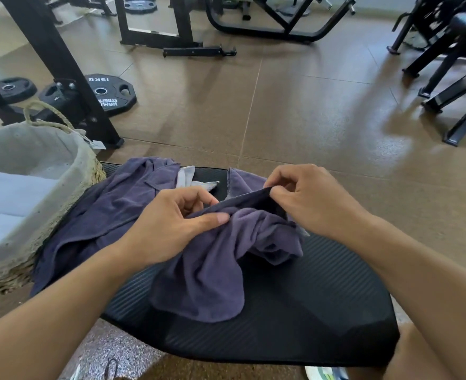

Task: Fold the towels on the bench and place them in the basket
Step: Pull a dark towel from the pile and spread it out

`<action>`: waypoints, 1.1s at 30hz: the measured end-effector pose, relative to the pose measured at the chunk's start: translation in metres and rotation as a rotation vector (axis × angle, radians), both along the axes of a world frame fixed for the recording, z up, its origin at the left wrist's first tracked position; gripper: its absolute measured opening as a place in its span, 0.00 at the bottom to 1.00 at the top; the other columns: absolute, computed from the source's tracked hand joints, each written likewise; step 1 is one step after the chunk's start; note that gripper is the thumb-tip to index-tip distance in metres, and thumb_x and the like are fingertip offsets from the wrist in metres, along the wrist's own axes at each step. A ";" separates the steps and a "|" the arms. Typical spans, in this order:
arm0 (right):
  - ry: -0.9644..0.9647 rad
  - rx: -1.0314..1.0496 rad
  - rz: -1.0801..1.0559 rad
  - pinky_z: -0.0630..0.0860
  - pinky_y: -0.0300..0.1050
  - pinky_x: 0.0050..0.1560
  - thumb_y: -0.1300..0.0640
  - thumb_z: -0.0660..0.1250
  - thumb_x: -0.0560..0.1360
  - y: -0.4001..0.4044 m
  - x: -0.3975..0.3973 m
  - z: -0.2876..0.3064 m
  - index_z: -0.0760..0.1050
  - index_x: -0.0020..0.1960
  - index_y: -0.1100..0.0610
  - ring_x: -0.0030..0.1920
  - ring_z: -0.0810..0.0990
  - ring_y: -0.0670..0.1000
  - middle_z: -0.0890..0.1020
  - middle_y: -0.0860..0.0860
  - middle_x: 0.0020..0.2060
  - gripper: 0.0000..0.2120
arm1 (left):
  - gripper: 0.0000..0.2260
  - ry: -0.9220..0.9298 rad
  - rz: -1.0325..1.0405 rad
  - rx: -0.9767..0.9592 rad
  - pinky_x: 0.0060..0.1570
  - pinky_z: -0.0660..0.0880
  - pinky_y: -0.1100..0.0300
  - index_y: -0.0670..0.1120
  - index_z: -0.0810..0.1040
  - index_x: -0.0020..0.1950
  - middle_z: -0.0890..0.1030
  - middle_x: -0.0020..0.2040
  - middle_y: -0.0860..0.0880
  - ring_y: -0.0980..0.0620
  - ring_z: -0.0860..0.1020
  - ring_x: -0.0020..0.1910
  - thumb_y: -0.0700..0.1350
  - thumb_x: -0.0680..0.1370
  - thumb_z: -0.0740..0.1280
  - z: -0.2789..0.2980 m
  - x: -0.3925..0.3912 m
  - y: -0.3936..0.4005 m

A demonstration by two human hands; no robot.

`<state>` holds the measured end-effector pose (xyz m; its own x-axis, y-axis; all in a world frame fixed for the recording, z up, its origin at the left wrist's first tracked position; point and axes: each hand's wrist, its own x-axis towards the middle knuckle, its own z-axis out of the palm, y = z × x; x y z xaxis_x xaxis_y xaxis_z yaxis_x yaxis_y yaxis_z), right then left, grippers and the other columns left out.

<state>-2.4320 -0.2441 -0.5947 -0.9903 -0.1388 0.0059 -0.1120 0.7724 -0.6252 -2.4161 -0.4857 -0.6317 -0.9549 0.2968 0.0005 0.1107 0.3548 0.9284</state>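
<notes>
Both hands — left hand (pixel 171 223), right hand (pixel 306 198) — pinch one edge of the purple towel (pixel 212 264), likely to spread it. Left of them waits the basket (pixel 70 187).

Your two bare forearms reach in from the lower corners and meet near the middle. Your left hand (pixel 171 220) lies knuckles up, thumb stretched flat to the right, fingers curled under in a pinch on the towel (pixel 212 259). Your right hand (pixel 306 198) sits a little higher, thumb and bent fingers pinching the same edge
</notes>
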 end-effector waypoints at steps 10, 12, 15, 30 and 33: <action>-0.073 0.299 -0.074 0.76 0.48 0.50 0.54 0.65 0.73 0.015 -0.027 -0.012 0.78 0.45 0.46 0.50 0.80 0.50 0.80 0.39 0.39 0.05 | 0.08 0.170 0.290 -0.082 0.34 0.68 0.68 0.46 0.84 0.40 0.80 0.33 0.42 0.58 0.72 0.31 0.45 0.78 0.72 0.002 0.001 -0.004; -0.169 0.361 0.069 0.77 0.50 0.56 0.51 0.67 0.74 0.018 -0.030 -0.019 0.79 0.52 0.46 0.56 0.80 0.52 0.83 0.43 0.48 0.08 | 0.08 0.169 0.415 -0.118 0.35 0.69 0.72 0.47 0.84 0.39 0.82 0.34 0.50 0.60 0.75 0.32 0.44 0.78 0.72 0.000 -0.003 -0.008; -0.243 0.488 0.376 0.68 0.47 0.68 0.51 0.71 0.75 0.017 -0.029 -0.025 0.78 0.66 0.48 0.69 0.72 0.53 0.79 0.48 0.65 0.20 | 0.08 0.122 0.526 -0.139 0.34 0.69 0.74 0.47 0.82 0.40 0.82 0.35 0.52 0.62 0.75 0.32 0.44 0.79 0.70 -0.003 -0.009 -0.016; -0.519 0.640 0.469 0.76 0.40 0.47 0.47 0.75 0.73 0.012 -0.015 -0.018 0.83 0.49 0.42 0.42 0.78 0.40 0.82 0.38 0.39 0.06 | 0.07 0.049 0.462 -0.416 0.48 0.78 0.52 0.53 0.79 0.39 0.84 0.38 0.57 0.54 0.82 0.43 0.52 0.76 0.72 -0.015 -0.016 -0.026; -0.283 0.494 0.283 0.77 0.46 0.54 0.52 0.74 0.73 0.015 -0.023 -0.030 0.79 0.51 0.41 0.48 0.80 0.44 0.81 0.36 0.42 0.09 | 0.07 0.052 0.403 -0.517 0.49 0.78 0.49 0.54 0.80 0.41 0.84 0.40 0.57 0.52 0.81 0.45 0.54 0.75 0.72 -0.012 -0.011 -0.021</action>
<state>-2.4549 -0.2288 -0.6247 -0.8687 -0.3152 -0.3821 -0.2369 0.9419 -0.2383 -2.4270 -0.5067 -0.6436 -0.9939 -0.1101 0.0028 -0.0843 0.7768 0.6241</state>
